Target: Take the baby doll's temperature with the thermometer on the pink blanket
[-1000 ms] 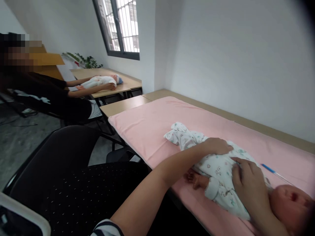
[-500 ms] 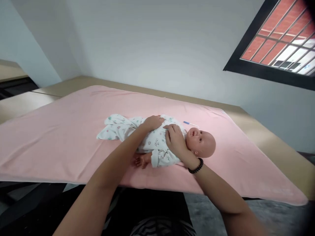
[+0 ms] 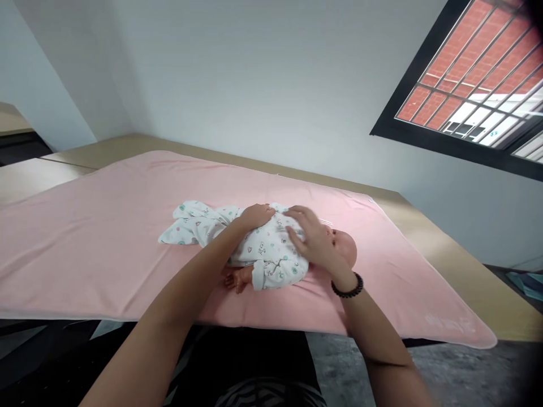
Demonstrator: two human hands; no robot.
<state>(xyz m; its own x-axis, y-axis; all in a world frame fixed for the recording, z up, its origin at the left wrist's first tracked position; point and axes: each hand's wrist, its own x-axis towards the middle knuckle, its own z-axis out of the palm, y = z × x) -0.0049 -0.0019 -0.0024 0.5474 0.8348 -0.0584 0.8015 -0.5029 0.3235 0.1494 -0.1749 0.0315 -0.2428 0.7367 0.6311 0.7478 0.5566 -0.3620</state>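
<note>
A baby doll point(image 3: 271, 251) in a printed white sleepsuit point(image 3: 199, 225) lies mid-blanket on a pink blanket point(image 3: 106, 226) over a wooden table point(image 3: 466, 265). The left hand point(image 3: 255, 215) rests flat on its belly, fingers loose; the right hand point(image 3: 311, 237) lies open across the chest, hiding most of the face.

Both forearms bare, no sleeves visible up to frame edge; left hand point(image 3: 255, 216) w/o rings or watch; right hand point(image 3: 311, 240) also ringless; black beaded bracelet point(image 3: 348, 286) round right wrist, just behind the hand, beads small, round & glossy; below bracelet, at bottom edge, striped black-and-white top point(image 3: 271, 394); dark garment over lap point(image 3: 250, 353) above it.
</note>
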